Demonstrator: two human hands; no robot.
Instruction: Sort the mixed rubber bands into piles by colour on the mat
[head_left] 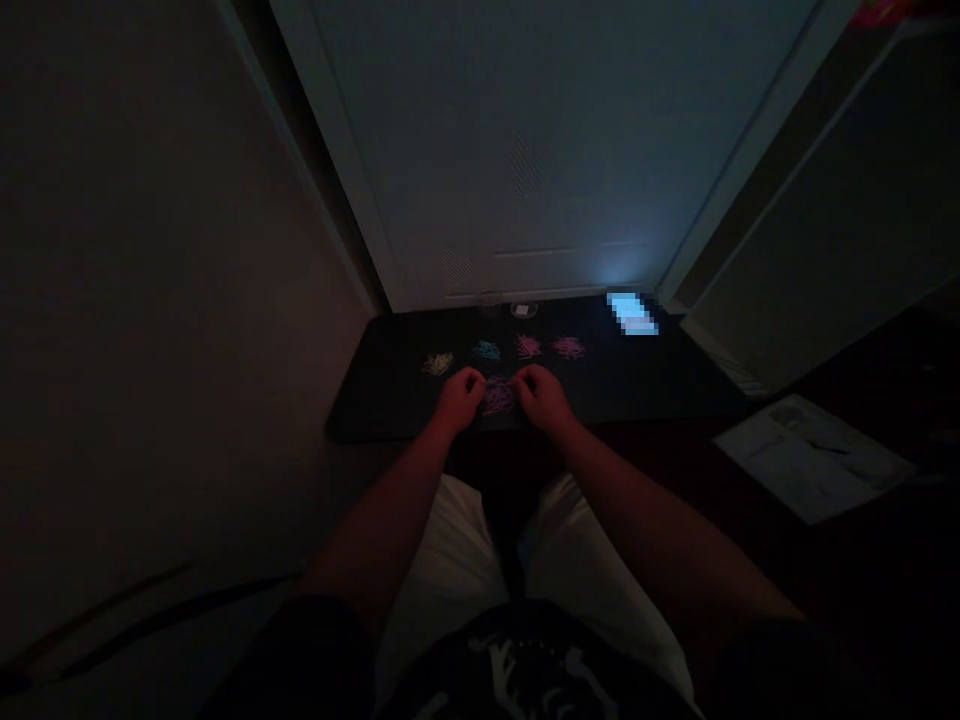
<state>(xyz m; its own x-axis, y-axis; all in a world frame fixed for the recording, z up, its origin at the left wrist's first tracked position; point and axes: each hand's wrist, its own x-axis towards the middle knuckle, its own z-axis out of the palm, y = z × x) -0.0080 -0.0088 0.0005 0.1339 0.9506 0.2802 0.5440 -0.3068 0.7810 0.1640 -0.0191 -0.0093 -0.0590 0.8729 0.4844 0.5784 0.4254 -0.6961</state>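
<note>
A pile of thin purple and pink strands [497,395] lies on the dark mat [390,395] between my hands. My left hand [460,398] is at its left edge, thumb and fingers pinched together. On the right edge, my right hand [543,397] is closed in a similar pinch. Whatever sits between the fingertips is too small and dim to make out. Behind the hands, a row of small piles runs across the mat: pale yellow strands [438,363], blue strands [486,350], red-pink strands [529,346] and pink-purple strands [569,347].
A glowing, pixelated screen [632,313] lies at the mat's back right. A small clear container with a white label [523,311] stands at the back, by a white panelled door [525,200]. A pale printed sheet [810,455] lies to the right. The room is dark.
</note>
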